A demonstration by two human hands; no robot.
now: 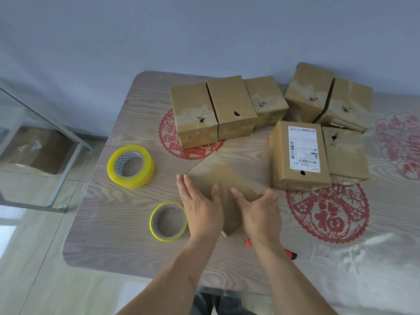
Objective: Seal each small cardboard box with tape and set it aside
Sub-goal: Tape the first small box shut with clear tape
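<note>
Head view
Left hand [202, 212]: fingers [188, 189] straight and flat, pressing the left side of the box in work.
Right hand [259, 212]: fingers [236, 194] spread, thumb out, resting on the right side of the same box.
Box in work [218, 176]: on the bench [118, 235], turned corner-on toward the person, top closed.
Thin tape roll [168, 221]: just left of that box.
Thick tape roll [131, 166]: farther left, apart.
Red-handled tool [291, 254]: behind the right wrist, partly hidden.
Labelled box [300, 153]: right of the box in work, among other boxes beyond.
</note>
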